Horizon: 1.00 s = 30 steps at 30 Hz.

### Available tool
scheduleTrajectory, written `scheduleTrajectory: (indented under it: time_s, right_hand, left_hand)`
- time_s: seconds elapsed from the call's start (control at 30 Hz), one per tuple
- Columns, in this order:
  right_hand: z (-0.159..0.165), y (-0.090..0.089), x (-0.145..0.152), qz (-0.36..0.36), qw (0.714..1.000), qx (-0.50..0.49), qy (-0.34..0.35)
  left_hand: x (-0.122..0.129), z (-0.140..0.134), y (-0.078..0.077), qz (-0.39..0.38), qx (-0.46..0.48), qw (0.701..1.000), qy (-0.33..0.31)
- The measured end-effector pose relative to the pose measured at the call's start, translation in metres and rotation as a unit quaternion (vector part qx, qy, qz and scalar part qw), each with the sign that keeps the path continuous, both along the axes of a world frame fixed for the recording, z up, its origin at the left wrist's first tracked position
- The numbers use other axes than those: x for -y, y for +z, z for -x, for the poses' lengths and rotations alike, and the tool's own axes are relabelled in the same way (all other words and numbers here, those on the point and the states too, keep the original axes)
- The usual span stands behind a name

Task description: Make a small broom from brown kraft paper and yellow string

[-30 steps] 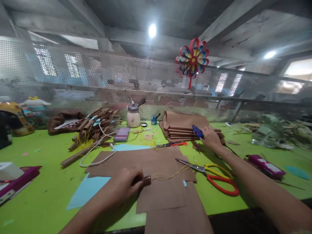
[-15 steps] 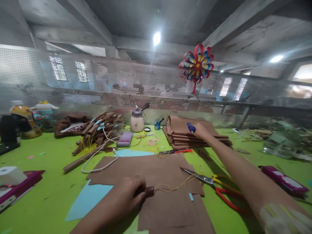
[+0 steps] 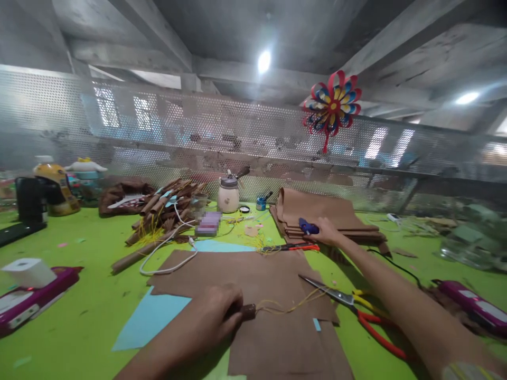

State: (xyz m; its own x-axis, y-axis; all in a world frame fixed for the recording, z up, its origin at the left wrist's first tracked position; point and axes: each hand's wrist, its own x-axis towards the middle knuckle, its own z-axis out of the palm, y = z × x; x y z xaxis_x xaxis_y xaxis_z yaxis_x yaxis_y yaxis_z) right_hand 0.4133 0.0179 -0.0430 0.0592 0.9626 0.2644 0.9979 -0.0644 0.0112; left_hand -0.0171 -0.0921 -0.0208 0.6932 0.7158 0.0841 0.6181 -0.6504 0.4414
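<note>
My left hand point(image 3: 212, 316) is closed around a short rolled brown paper tube point(image 3: 249, 311), low over the brown paper sheets point(image 3: 253, 274). A thin yellow string point(image 3: 293, 307) trails from the tube's end to the right. My right hand point(image 3: 328, 232) grips a blue glue gun point(image 3: 308, 227), held just in front of the stack of folded brown paper point(image 3: 320, 205). Scissors point(image 3: 348, 301) with red and yellow handles lie open on the sheets and table, beneath my right forearm.
Rolled brown paper pieces with yellow strings point(image 3: 166, 211) lie at the back left beside a white cable point(image 3: 158, 272). A jar point(image 3: 228, 195) and small blue bottle point(image 3: 261, 203) stand behind. Purple power strips point(image 3: 43, 295) flank the green table point(image 3: 91, 295); light blue paper point(image 3: 152, 319) pokes out.
My right hand has come down and nearer with the glue gun, from above the folded paper stack to its front edge. My left hand keeps hold of the tube. The view has shifted slightly.
</note>
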Motion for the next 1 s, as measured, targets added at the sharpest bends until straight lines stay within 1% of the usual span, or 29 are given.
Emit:
scheduleTrajectory:
  time_s: [0.1, 0.2, 0.33, 0.4, 0.47, 0.5, 0.57, 0.63, 0.67, 0.7, 0.73, 0.8, 0.9, 1.0]
  right_hand:
    - [-0.002, -0.006, 0.010, -0.027, 0.999, 0.013, -0.014]
    - [-0.001, -0.003, 0.022, -0.055, 0.998, 0.020, -0.014]
    - [0.007, 0.013, 0.047, -0.085, 0.996, 0.023, 0.010]
    - [0.019, 0.023, 0.065, -0.096, 0.995, 0.016, 0.028]
    - [0.042, 0.032, 0.087, -0.097, 0.994, 0.000, 0.058]
    - [0.058, 0.035, 0.099, -0.103, 0.991, -0.015, 0.085]
    - [0.097, 0.038, 0.127, -0.139, 0.966, -0.101, 0.194]
    - [0.138, 0.035, 0.155, -0.116, 0.940, -0.143, 0.287]
    - [0.157, 0.032, 0.167, -0.096, 0.928, -0.141, 0.330]
    - [0.174, 0.028, 0.178, -0.054, 0.924, -0.127, 0.358]
    - [0.187, 0.024, 0.187, -0.030, 0.921, -0.117, 0.370]
    - [0.204, 0.018, 0.199, 0.004, 0.917, -0.107, 0.383]
    - [0.210, 0.017, 0.211, 0.028, 0.924, -0.080, 0.373]
    - [0.210, 0.021, 0.219, 0.037, 0.934, -0.005, 0.355]
  left_hand:
    - [-0.002, 0.000, -0.002, -0.001, 0.003, 1.000, -0.007]
    - [-0.003, 0.001, -0.002, -0.005, 0.007, 1.000, -0.008]
    - [0.000, 0.001, 0.006, 0.003, -0.012, 1.000, -0.014]
    - [0.003, 0.000, 0.012, 0.008, -0.018, 1.000, -0.020]
    - [0.005, -0.002, 0.017, 0.022, -0.023, 0.999, -0.029]
    - [0.005, -0.002, 0.019, 0.024, -0.024, 0.999, -0.035]
    - [0.005, -0.003, 0.020, 0.020, -0.014, 0.999, -0.045]
    - [0.006, -0.004, 0.021, 0.021, -0.002, 0.999, -0.045]
    - [0.007, -0.004, 0.021, 0.024, 0.003, 0.999, -0.045]
    - [0.007, -0.004, 0.021, 0.029, 0.007, 0.999, -0.046]
    - [0.008, -0.003, 0.021, 0.033, 0.009, 0.998, -0.047]
    - [0.009, -0.003, 0.021, 0.039, 0.009, 0.998, -0.051]
    - [0.008, -0.003, 0.021, 0.036, 0.001, 0.998, -0.057]
    - [0.008, -0.004, 0.019, 0.029, -0.007, 0.997, -0.069]
